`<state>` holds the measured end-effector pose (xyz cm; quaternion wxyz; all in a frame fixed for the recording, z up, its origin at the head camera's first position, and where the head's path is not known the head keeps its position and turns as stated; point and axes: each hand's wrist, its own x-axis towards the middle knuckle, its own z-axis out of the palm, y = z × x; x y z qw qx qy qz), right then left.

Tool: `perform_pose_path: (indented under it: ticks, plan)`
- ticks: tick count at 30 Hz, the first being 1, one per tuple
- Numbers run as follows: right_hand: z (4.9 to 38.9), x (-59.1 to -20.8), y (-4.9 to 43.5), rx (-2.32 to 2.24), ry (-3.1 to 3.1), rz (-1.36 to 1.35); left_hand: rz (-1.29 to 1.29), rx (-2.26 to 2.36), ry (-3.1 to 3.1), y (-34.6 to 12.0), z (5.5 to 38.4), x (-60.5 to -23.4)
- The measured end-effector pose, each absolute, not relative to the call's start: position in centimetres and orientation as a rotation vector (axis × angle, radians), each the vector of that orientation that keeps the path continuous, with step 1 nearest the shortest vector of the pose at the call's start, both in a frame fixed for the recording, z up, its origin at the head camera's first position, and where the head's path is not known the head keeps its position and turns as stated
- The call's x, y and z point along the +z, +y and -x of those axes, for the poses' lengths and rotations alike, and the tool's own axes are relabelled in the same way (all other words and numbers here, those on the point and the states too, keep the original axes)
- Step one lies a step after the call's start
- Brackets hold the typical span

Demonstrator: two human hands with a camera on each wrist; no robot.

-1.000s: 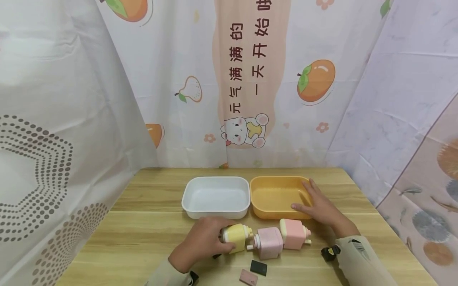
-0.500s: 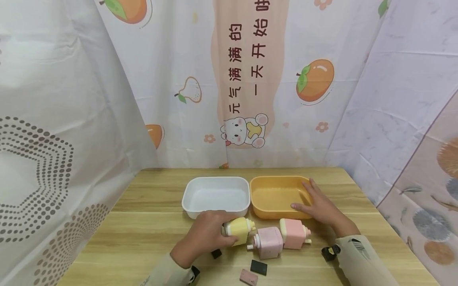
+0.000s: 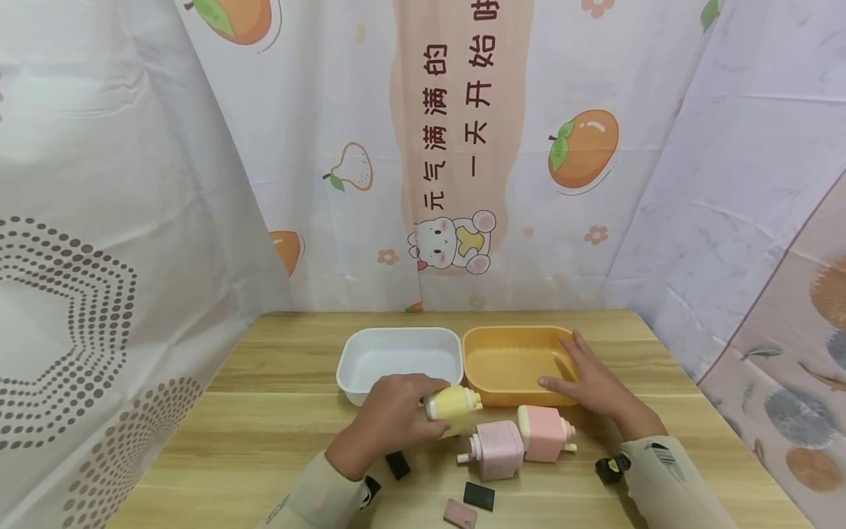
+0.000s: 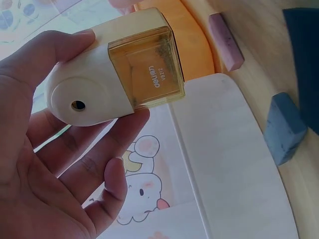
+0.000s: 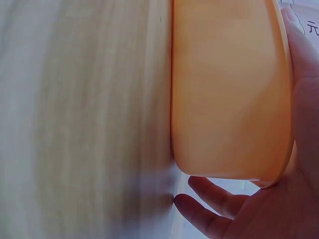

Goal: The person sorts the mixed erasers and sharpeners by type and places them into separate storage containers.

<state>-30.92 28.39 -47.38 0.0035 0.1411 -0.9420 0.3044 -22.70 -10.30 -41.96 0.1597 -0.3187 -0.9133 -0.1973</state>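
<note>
My left hand [image 3: 393,415] holds a yellow-and-white pencil sharpener [image 3: 452,405] above the table by the near right corner of the white tray [image 3: 399,398]. In the left wrist view, my thumb is on one side of the sharpener [image 4: 92,82] and my fingers on the other; its round hole and clear yellow drawer show. My right hand [image 3: 591,382] grips the right end of the orange tray [image 3: 515,397], thumb along the near side and fingers at the far right rim. Part of that end is hidden behind the hand in the head view.
Two more pencil sharpeners lie before the orange tray: a pale pink one [image 3: 500,450] and a coral pink one [image 3: 543,433]. Nearer lie a dark block [image 3: 479,496], a pink block [image 3: 460,513] and another dark block [image 3: 398,465]. Printed curtains [image 3: 344,242] stand behind the table.
My left hand has raised the yellow pencil sharpener and carried it forward and slightly right, uncovering the dark block at left. My right hand stays at the orange tray.
</note>
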Motion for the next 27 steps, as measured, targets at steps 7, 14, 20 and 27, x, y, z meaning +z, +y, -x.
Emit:
perform_pose_path:
  ticks: [7, 14, 20, 27]
  plan:
    - [31.0, -47.2, 28.4, 0.961, -2.945, -0.450, 0.884, -0.589, -2.607, -10.1, 23.1, -41.5]
    - [30.9, -47.3, 28.4, 0.989, -2.946, -0.450, 0.879, -0.582, -2.598, -9.5, 23.7, -41.1]
    - [30.9, -47.4, 28.5, 0.983, -2.942, -0.445, 0.873, -0.586, -2.576, -9.1, 24.2, -40.7]
    - [31.0, -47.5, 28.5, 0.978, -2.941, -0.452, 0.845, -0.573, -2.568, -8.6, 25.0, -40.1]
